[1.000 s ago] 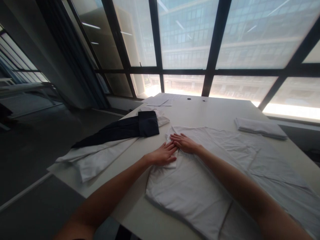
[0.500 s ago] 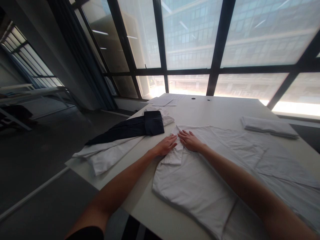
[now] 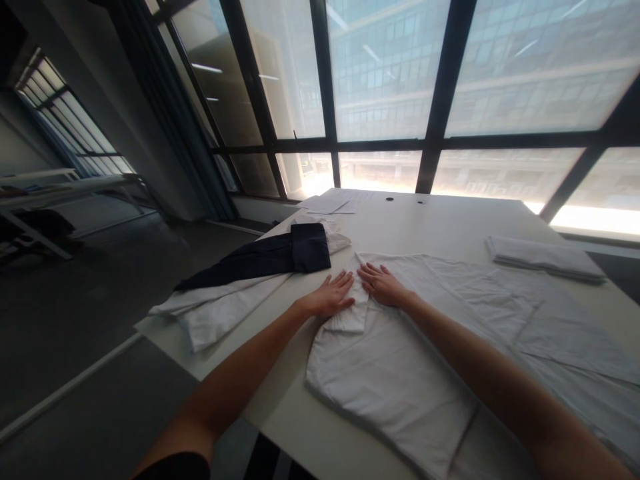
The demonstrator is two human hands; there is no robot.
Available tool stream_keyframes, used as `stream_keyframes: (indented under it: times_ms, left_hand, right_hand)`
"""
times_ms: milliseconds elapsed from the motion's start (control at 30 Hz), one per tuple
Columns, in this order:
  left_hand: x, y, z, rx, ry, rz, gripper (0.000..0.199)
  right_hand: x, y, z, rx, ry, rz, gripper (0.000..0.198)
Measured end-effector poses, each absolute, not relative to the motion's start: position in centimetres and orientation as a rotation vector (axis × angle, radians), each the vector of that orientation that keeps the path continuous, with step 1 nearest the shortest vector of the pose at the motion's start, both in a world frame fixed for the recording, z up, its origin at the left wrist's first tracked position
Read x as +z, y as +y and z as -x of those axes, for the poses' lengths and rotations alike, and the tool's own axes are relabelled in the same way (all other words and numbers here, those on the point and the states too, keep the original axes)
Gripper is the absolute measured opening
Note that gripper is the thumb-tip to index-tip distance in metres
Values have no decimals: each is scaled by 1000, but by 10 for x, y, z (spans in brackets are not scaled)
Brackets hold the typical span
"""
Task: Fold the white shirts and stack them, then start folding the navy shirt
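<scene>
A white garment lies spread on the white table, its far-left part narrowing to a band under my hands. My left hand rests flat on the left edge of that band, fingers stretched and slightly spread. Just to its right, my right hand lies palm down on the same cloth, fingers out. A small gap parts the two hands. Neither hand grips anything. Beyond my left hand is a folded dark navy garment, lying over white cloth.
A folded white stack sits on the right side of the white table. Paper sheets lie at the far left corner. Large windows rise behind the table. A dark curtain hangs at left.
My left hand has turned slightly flatter, its fingers more spread, and sits a little apart from my right hand. The view has shifted slightly; the garment lies as before.
</scene>
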State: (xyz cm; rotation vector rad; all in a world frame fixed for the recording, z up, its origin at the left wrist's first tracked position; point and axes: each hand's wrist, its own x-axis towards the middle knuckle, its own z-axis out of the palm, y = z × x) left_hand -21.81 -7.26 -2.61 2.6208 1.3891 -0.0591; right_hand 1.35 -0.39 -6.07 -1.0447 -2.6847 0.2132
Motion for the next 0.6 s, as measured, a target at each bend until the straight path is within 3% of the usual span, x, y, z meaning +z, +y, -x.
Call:
stream_keyframes:
  times_ms: [200,333,433,600]
  left_hand:
    - [-5,-92,232,-270,1126,-2548,114]
    - [3,-92,235,-258,1085,-2575,122]
    - [14,-98,232,-146,1071,-2655,100]
    - [28,-107,219,-69,1038,-2698,45]
  right_hand:
    - [-61,-3,-14,209,-2679,1034,53]
    - [-61,-2,-14,213,-2673,1041,53]
    - [-62,-2,-14,218,-2667,1041,53]
    - [-64,-1,-14,209,-2652,1036,53]
